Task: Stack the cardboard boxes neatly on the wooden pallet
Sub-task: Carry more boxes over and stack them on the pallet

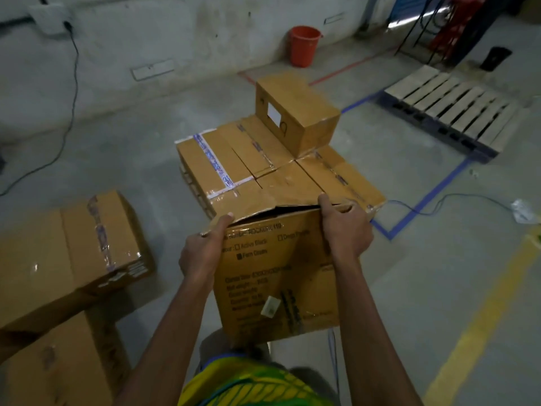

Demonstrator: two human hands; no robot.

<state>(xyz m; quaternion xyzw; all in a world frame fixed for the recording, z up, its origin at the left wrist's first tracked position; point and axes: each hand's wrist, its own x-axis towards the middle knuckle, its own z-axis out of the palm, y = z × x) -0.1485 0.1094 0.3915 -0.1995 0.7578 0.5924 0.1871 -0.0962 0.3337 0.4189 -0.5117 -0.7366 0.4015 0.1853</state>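
This is a warehouse or goods store. The floor [380, 288] is bare grey concrete, marked into bays with blue tape [433, 194], a yellow line [480, 317] and a red line [351, 67]. Sealed cardboard boxes [263, 168] stand stacked in the middle, with more boxes [73, 253] at the left (some carry printed shipping details). A slatted pallet [450, 106] lies at the right. The wall [175, 39] is stained, rough plaster, with an orange bucket [303, 45] at its foot.

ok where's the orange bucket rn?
Head view, top centre-right: the orange bucket stands on the floor by the back wall, beyond the stacked boxes and left of the empty pallet.
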